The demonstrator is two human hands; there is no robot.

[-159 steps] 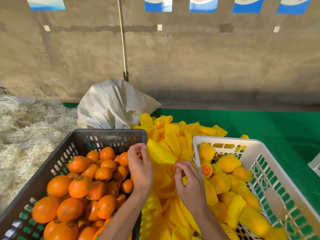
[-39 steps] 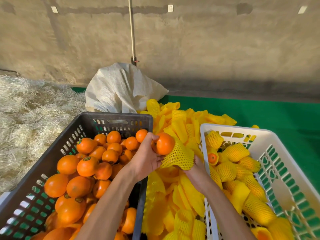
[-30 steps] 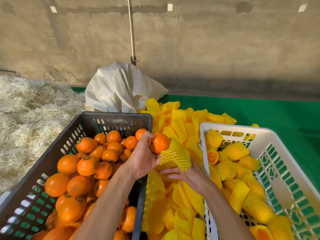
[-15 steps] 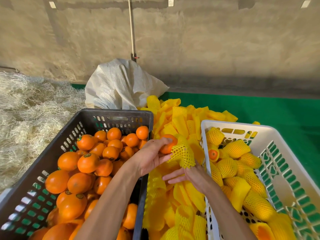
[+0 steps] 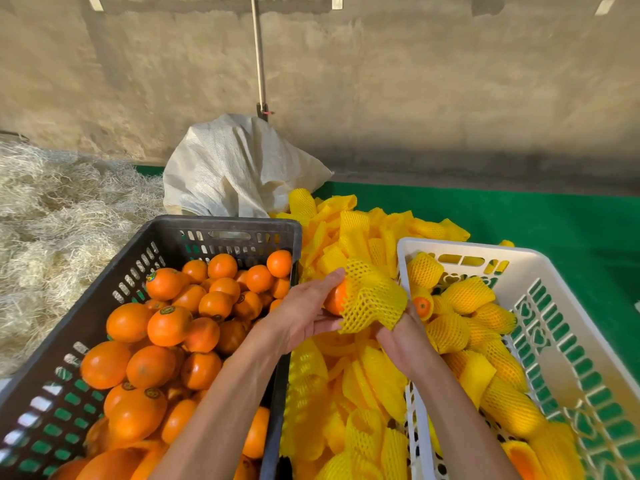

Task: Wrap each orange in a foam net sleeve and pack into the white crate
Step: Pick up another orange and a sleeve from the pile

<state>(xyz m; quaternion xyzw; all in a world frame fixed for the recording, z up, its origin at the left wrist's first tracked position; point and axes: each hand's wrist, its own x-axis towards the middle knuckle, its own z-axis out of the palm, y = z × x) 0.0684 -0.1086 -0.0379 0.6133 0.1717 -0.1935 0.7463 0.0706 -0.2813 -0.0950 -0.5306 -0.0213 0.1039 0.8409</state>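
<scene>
The orange being wrapped sits between the two hands, above the gap between the crates, and is most of the way inside a yellow foam net sleeve; only its left face still shows bare. The left hand cups that bare side, fingers curved against the fruit, apparently to brace it so it cannot slide back out while the net is drawn over. The right hand comes up from beneath with its fingers closed on the loose lower end of the sleeve, which probably lets it stretch the mesh along the orange. Holding the work over the heap of spare sleeves keeps it a short reach from both the supply and the destination. The black crate, at the person's left, is heaped with unwrapped oranges, many bearing small stickers. The white crate, at the right, holds a layer of oranges already netted along its left side and near end, while its right wall and part of its floor stay visible, so the packing looks well short of finished. The crates stand on a green mat, with a white woven sack at the far edge of the black crate and straw beyond its left side.
</scene>
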